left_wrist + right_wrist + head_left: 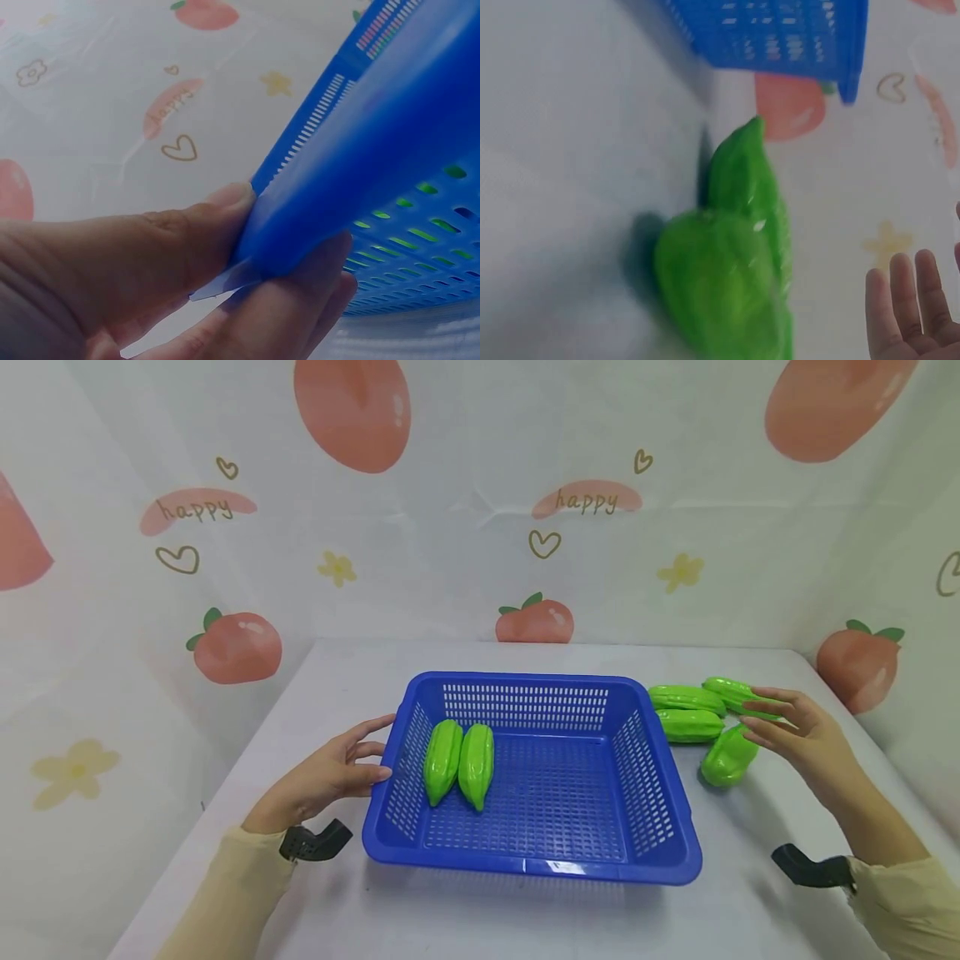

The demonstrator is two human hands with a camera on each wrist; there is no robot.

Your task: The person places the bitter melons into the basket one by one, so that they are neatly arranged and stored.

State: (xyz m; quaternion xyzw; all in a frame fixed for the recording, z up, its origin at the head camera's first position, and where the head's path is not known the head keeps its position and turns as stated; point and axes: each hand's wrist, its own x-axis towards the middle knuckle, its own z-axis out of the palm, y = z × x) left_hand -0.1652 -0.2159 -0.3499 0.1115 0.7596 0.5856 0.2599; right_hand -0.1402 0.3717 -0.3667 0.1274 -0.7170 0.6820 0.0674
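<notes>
Your left hand pinches the left rim of the blue perforated plastic basket, thumb above and fingers below. The basket sits mid-bench; two glossy green ridged plastic fruits lie side by side in its left half. Right of the basket, your right hand hovers, grip spread and holding nothing, over four more green fruits.

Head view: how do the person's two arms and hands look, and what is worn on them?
Both hands, the left hand and the right hand, are bare, without gloves or rings. Each arm wears a pale beige long sleeve, with a black camera mount at each wrist.
</notes>
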